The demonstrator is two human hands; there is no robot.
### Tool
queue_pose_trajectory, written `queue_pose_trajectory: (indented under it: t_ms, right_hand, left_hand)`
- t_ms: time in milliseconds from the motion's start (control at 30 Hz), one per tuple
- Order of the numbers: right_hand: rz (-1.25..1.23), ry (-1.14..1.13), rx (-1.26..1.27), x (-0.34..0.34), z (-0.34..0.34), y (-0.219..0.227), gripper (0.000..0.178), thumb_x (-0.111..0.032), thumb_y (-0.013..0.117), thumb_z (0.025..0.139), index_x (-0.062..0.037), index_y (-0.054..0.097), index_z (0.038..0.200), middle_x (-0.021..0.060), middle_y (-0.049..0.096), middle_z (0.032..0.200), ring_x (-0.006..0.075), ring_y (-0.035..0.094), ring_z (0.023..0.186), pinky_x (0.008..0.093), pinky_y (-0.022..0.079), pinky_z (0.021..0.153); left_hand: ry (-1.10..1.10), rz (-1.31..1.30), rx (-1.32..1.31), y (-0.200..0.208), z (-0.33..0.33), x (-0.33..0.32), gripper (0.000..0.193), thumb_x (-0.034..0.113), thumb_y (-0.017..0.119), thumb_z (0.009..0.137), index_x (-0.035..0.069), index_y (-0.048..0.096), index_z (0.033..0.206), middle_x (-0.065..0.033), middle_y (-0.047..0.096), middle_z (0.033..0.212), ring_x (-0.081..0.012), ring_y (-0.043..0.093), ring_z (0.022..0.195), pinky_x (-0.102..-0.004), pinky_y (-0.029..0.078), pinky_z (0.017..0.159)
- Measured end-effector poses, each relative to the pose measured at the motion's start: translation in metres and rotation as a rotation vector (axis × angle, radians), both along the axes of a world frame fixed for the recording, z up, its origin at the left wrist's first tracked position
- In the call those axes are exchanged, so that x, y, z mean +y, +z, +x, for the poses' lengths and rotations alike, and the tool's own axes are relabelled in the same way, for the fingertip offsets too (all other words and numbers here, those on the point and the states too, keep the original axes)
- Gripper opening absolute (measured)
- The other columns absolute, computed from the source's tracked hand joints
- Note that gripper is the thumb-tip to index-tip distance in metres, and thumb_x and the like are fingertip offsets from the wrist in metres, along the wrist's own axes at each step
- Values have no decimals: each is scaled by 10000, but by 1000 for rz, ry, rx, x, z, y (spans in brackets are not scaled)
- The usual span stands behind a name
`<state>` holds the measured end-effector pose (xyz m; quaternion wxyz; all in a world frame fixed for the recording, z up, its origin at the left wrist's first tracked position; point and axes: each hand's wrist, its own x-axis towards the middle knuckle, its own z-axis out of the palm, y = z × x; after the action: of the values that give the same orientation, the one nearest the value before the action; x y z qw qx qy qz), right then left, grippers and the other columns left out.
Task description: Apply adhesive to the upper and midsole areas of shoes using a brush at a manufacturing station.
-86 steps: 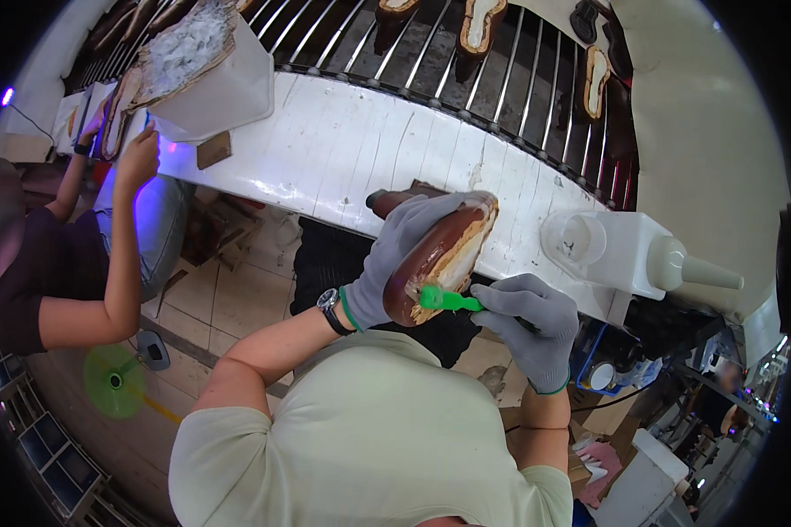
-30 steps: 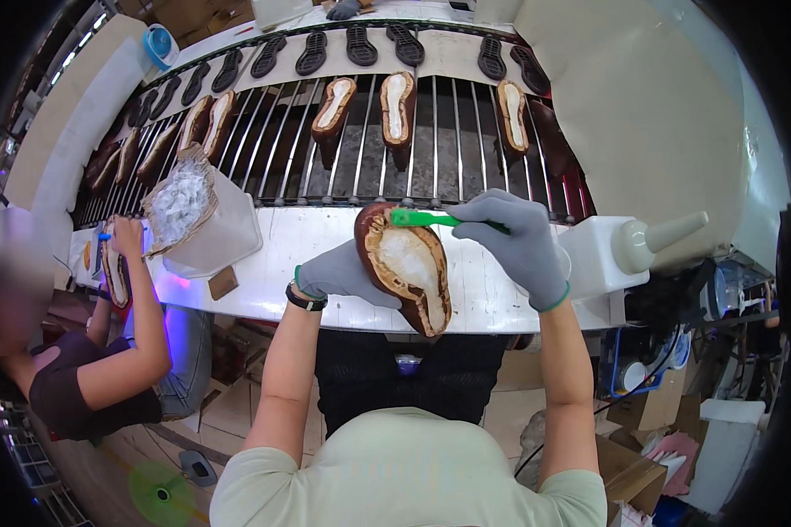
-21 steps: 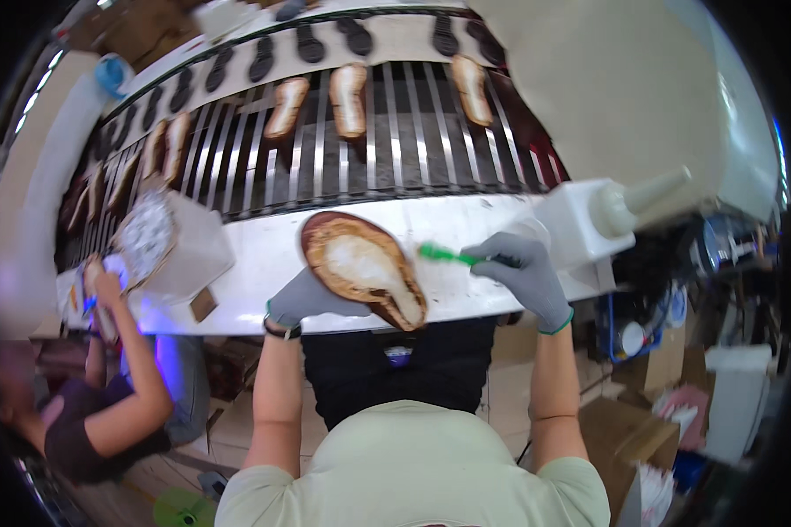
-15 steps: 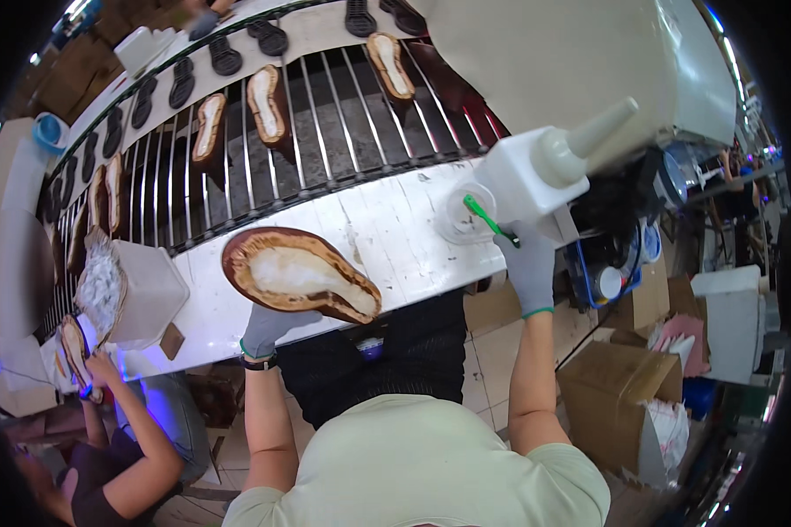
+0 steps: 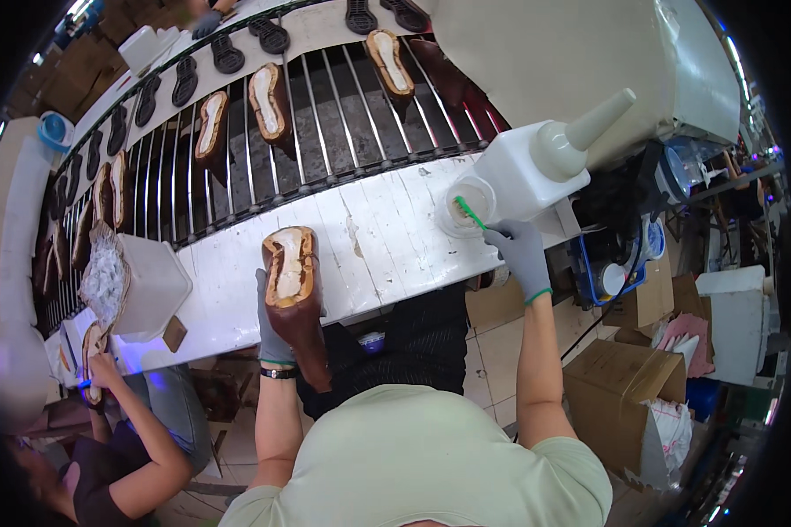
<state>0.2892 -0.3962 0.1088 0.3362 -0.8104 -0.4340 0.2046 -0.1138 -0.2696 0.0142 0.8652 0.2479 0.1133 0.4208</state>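
My left hand [image 5: 277,338], in a grey glove, grips a brown leather shoe upper [image 5: 301,338] from its left side. Its pale, unsoled bottom [image 5: 290,268] faces up and away from me, and the brown shaft hangs toward my lap. My right hand [image 5: 523,255], also gloved, is closed on the handle of a green toothbrush [image 5: 472,213]. The brush head sits at the mouth of a clear plastic cup [image 5: 455,230] on the white bench; what is in the cup is hard to make out. Right beside the cup stands a white bottle [image 5: 523,171] with a long tapered nozzle.
Beyond the bench [image 5: 395,241] runs a roller conveyor [image 5: 338,123] carrying several unsoled shoes; dark soles [image 5: 227,57] line its far ledge. At left stands a white bin [image 5: 154,285] stuffed with crumpled plastic. A co-worker [image 5: 136,457] handles a shoe there. Cardboard boxes [image 5: 615,400] stand at right.
My left hand has turned the shoe from lying lengthwise across to pointing toward me, its shaft now showing. The toothbrush head has shifted slightly left in the cup.
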Motion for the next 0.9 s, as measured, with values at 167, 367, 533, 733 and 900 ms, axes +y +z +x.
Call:
queue_pose_trajectory:
  t_ms: [167,367,533,733,900]
  right_hand:
    - [-49,-82,535,-3,-15,16,206,-168,658,897,20,744,899,42,688,720,48,481,506,221,356,464]
    - [-92,86,547,6,-33,76,164,-129,654,891,2,753,886,19,679,709,35,491,547,203,340,486]
    - [118,300,530,36,-79,111,181,-27,680,818,8,760,977,14,680,745,37,507,596,203,359,517]
    - [252,722,317,45,-109,124,275,-1,776,748,-58,770,1017,58,677,778,124,585,649,259,448,594]
    - [219,806,245,40,-113,127,243,-29,783,759,-49,768,1001,52,663,758,124,601,660,263,457,603]
  left_hand:
    - [213,238,274,37,15,-24,496,190,466,1021,11,364,1472,-119,451,1482,-251,452,1348,-353,349,1152]
    - [-100,-300,-193,64,26,-13,621,440,504,1004,32,404,1462,-134,520,1417,-263,543,1262,-354,419,1100]
    - [42,-258,268,108,42,-22,632,505,472,1003,21,447,1409,-134,591,1308,-227,619,1130,-365,486,1019]
    - [68,48,440,138,39,-28,677,454,489,1016,-40,338,1455,-136,510,1384,-189,520,1244,-336,412,1072]
    - [90,120,480,147,35,-30,725,458,528,998,-56,319,1464,-146,509,1381,-198,512,1250,-339,409,1069]
